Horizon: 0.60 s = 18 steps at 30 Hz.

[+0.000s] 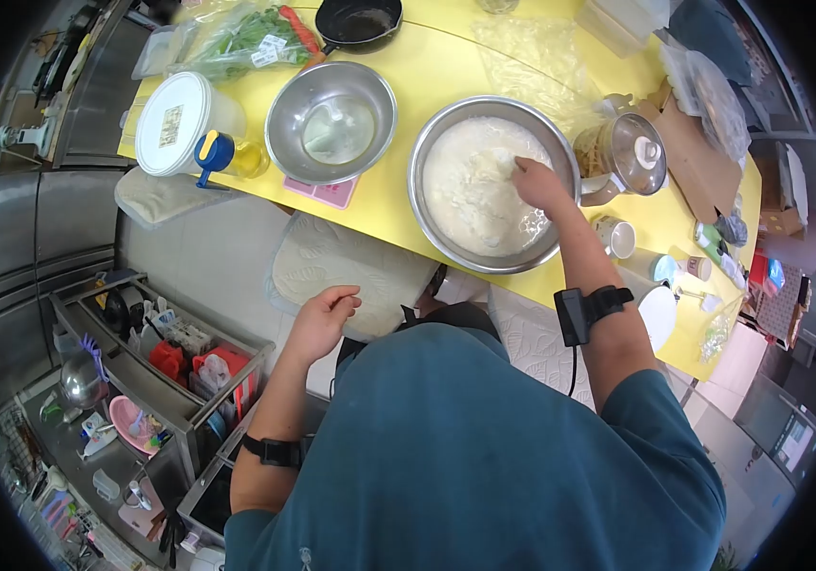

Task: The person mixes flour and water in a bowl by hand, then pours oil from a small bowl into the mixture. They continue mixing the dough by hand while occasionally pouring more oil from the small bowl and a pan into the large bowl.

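A wide steel bowl [424, 217] on the yellow table holds a white, lumpy flour mixture [475, 195] with wet, milky liquid around it. My right hand [537, 186] reaches into this bowl from the right, its fingers folded and touching the mixture. The fingertips are partly hidden, so what they hold cannot be made out. Away from the table, my left hand [320, 322] hangs in the air in front of my body, fingers loosely bent and apart, with nothing in it. To the left, a second steel bowl [279, 124] with some pale contents rests on a pink kitchen scale [335, 193].
At the left stand a white lidded tub [172, 124] and a blue-topped oil bottle [248, 160]. Behind are a black pan [360, 24] and bagged greens [246, 43]. A lidded glass pot [632, 152] and a mug [616, 236] stand right. An open drawer [189, 381] is lower left.
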### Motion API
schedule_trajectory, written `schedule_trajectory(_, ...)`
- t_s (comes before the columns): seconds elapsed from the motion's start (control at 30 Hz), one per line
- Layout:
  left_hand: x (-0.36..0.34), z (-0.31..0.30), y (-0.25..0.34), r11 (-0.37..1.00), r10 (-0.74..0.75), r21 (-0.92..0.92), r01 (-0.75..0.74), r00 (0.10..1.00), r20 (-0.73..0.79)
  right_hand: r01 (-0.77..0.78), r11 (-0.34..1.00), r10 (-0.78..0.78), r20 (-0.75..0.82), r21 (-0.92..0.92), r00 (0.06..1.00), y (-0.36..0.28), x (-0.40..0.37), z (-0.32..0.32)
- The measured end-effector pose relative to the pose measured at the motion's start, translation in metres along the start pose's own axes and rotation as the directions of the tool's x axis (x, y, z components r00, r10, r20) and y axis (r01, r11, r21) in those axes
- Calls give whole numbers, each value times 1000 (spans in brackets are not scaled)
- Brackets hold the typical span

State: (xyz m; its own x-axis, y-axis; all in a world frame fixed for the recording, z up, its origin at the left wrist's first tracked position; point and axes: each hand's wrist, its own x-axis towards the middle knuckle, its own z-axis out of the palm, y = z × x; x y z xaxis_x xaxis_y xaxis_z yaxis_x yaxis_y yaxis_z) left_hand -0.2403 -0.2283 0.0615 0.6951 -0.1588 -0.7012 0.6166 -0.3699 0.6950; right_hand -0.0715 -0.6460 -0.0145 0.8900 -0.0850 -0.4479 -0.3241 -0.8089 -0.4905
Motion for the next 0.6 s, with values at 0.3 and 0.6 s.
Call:
schedule_trajectory(0.3, 4, -5, -9, 998, 27, -52, -27, 1000, -1, -48, 997, 46, -30, -57, 998, 2, 4, -42)
schedule_trajectory(0.6, -4, -13, -6, 997, 0, -81, -3, 999, -33, -246, 926, 228, 96, 287, 969, 17, 37, 1)
